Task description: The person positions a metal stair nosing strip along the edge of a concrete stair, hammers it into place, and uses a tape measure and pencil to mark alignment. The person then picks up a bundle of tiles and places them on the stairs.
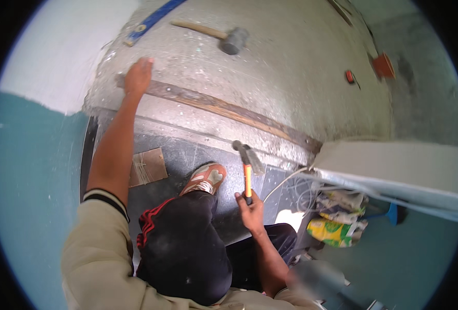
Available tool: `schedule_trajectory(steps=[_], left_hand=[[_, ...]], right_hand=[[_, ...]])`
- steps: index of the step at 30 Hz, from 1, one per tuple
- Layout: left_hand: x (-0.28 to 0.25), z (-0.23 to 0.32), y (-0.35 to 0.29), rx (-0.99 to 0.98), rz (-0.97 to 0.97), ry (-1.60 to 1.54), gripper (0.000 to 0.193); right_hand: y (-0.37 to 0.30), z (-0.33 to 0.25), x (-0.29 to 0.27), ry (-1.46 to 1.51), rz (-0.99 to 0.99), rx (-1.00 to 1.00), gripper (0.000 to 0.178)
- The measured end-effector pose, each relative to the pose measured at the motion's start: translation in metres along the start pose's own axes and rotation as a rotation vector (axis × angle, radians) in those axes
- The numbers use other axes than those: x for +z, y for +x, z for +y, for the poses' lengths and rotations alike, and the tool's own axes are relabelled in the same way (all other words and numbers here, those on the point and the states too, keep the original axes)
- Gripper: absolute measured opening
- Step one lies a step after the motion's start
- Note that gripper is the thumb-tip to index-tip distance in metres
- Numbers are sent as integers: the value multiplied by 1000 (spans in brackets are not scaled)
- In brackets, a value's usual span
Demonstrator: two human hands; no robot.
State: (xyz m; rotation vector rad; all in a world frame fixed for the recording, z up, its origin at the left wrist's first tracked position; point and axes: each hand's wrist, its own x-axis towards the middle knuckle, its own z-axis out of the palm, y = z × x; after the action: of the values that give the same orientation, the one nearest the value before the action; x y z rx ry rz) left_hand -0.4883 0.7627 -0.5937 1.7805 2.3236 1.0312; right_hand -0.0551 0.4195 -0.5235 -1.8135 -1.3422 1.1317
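A long, worn wooden plank (pixel 216 105) lies slantwise along the raised edge of the rough concrete floor. Near its left end, my left hand (pixel 137 77) reaches across it with fingers bent over its far side; the fingertips are partly hidden. My right hand (pixel 251 213) is closed round the lower grip of a claw hammer (pixel 247 175) with an orange and black handle. The hammer's metal head points away from me, over the step just in front of the plank, apart from it.
A rubber mallet (pixel 234 41) and a blue spirit level (pixel 151 21) lie beyond the plank. Farther right is a red tape measure (pixel 349 77). A brown tile (pixel 148 167) sits beside my shoe (pixel 205 177). Loose cable (pixel 305 195) and a yellow-green bag (pixel 332 231) crowd the right.
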Motion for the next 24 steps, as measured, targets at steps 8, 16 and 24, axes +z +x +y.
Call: schedule_trajectory(steps=[8,16,24], left_hand=[[25,231,-140,820,-366,-217,52],[56,225,-149,908,-461,-207,57],[56,236,-140,880,-448,-240,56]], right_hand=[[-15,14,-42,435,328,307,28],[36,37,-90,260,567,275,31],[41,-53,-143,351,640,149,33]])
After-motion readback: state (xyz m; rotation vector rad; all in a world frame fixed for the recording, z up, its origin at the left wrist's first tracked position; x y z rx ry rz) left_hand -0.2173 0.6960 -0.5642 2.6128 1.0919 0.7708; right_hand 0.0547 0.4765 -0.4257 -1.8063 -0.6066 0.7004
